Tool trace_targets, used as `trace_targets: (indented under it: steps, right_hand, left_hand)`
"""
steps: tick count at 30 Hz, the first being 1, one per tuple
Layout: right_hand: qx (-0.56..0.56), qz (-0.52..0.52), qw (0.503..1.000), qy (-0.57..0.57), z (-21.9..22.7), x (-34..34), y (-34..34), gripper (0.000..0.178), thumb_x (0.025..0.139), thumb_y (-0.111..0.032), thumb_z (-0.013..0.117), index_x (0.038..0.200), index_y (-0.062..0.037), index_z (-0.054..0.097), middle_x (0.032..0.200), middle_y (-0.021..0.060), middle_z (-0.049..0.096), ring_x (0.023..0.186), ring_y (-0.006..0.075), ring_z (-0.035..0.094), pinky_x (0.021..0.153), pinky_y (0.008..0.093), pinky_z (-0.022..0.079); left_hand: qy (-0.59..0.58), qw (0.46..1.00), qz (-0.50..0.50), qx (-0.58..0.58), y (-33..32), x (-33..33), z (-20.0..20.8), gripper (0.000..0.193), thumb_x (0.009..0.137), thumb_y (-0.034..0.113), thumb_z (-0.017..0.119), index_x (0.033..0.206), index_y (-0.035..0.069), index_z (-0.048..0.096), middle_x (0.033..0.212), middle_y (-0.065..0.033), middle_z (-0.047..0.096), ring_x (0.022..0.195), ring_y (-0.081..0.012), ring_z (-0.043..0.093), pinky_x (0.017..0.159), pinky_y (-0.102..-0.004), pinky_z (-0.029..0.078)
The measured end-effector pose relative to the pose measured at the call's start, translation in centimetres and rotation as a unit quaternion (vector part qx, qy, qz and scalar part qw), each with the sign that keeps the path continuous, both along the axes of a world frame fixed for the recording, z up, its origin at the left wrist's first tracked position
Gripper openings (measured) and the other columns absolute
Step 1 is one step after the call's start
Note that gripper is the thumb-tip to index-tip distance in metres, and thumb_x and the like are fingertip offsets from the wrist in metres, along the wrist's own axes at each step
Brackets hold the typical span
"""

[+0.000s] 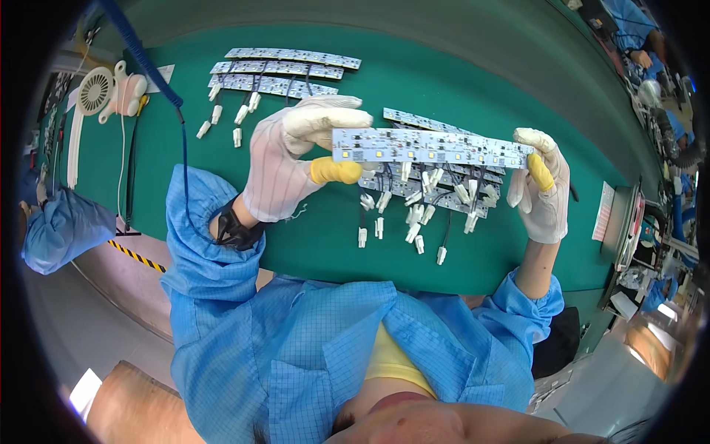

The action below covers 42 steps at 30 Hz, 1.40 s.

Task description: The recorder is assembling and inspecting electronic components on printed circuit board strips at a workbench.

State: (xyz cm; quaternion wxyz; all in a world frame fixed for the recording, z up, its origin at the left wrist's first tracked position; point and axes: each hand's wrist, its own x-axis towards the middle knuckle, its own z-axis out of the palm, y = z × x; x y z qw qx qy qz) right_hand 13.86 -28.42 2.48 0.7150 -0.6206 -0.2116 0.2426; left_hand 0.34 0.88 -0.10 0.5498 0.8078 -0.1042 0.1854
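A long white LED circuit board (pixel 433 148) is held up level above the table, its component side showing. Gripping its left end is my gloved left hand (pixel 296 152), with a yellow cover on the thumb. At the other end, the fingers of my gloved right hand (pixel 541 177) close on the board's edge, also with a yellow thumb cover. Below the held board lies a pile of similar LED boards (pixel 392 185), partly hidden by it. White plug connectors on dark wires (pixel 413 231) hang from the pile toward me.
Farther left, several more LED boards (pixel 292 55) lie stacked on the green table mat (pixel 310 255). A small fan (pixel 96 90) stands at the left edge, near a coiled blue cord (pixel 144 63). Other people's blue sleeves (pixel 70 229) show at both sides.
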Motion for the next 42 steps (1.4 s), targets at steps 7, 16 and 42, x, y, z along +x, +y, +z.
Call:
trace_targets:
  steps: [7,16,42]
  right_hand:
    - [-0.014,0.004,1.000,0.007,-0.44,0.21,0.37,0.034,0.091,-0.023,0.055,0.113,0.0024,0.052,0.055,0.0023,0.055,0.038,0.0027,0.036,0.038,0.0165,0.025]
    - [-0.033,0.016,0.999,-0.005,-0.98,0.62,0.30,0.046,0.091,-0.034,0.056,0.119,0.0005,0.049,0.054,0.0029,0.052,0.034,0.0025,0.033,0.033,0.0149,0.024]
    - [-0.021,-0.008,1.000,0.015,-0.57,0.25,0.54,0.030,0.091,-0.019,0.054,0.112,0.0021,0.053,0.052,0.0020,0.054,0.036,0.0034,0.036,0.036,0.0180,0.024]
  left_hand:
    - [-0.025,0.998,0.049,-0.040,-0.54,-0.01,-0.35,0.046,0.062,0.017,0.082,0.104,0.007,0.066,0.102,-0.0076,0.064,0.068,-0.0087,0.057,0.065,-0.0215,0.048]
    - [0.000,1.000,0.005,-0.008,0.01,-0.37,0.16,0.049,0.077,0.033,0.071,0.111,0.000,0.059,0.077,-0.0068,0.070,0.103,-0.0204,0.055,0.097,-0.0385,0.037]
    - [-0.016,0.999,0.038,-0.024,-0.29,-0.32,0.16,0.047,0.061,0.019,0.082,0.104,0.007,0.067,0.107,-0.0093,0.063,0.070,-0.0085,0.058,0.067,-0.0189,0.049]
